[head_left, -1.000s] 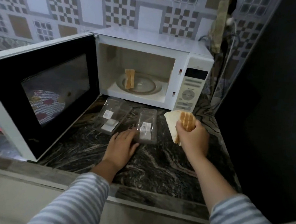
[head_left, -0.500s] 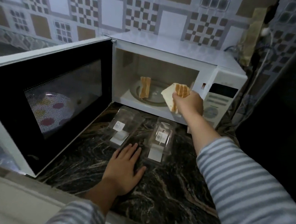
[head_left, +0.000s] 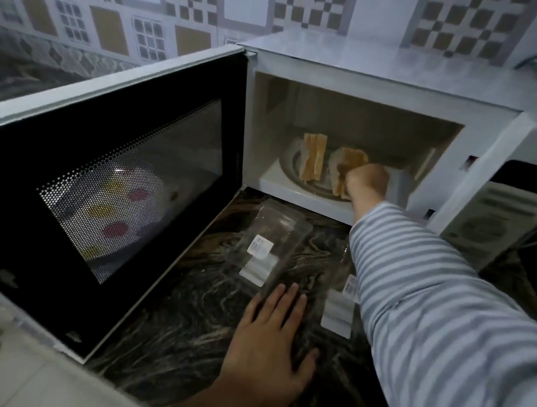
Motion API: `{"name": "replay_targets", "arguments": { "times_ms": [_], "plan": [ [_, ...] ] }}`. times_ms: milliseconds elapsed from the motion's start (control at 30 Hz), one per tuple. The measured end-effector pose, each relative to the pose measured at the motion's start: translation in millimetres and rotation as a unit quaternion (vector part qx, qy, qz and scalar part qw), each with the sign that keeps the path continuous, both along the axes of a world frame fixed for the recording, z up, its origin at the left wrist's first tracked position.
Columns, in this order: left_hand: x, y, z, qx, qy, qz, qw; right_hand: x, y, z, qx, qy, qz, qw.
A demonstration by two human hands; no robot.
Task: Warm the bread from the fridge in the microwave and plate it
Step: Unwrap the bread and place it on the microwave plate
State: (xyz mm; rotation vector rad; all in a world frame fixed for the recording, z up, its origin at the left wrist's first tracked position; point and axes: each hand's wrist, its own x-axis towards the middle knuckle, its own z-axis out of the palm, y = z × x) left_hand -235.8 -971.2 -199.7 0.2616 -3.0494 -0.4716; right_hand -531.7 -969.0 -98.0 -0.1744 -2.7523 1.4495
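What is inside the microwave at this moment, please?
On the glass turntable: one sandwich, and a second gripped by the right hand, which hides the turntable's right side.

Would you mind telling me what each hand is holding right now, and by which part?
The right hand grips a bread slice by its near lower edge, inside the microwave. The left hand holds nothing; it lies flat on the counter.
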Motion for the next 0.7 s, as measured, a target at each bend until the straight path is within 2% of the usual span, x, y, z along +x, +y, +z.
{"name": "replay_targets", "arguments": {
  "times_ms": [367, 600, 700],
  "plan": [
    [0.7, -0.1, -2.4, -0.03, 0.005, 0.006, 1.0, 19.7, 13.8, 11.0, 0.098, 0.023, 0.043, 0.994],
    [0.9, 2.4, -1.0, -0.049, -0.01, 0.013, 0.999, 81.1, 59.8, 20.7, 0.158, 0.045, 0.115, 0.98],
    [1.5, 2.2, 0.0, -0.042, -0.005, 0.008, 0.999, 113.2, 83.4, 23.6, 0.151, 0.043, 0.134, 0.978]
  ]
}}
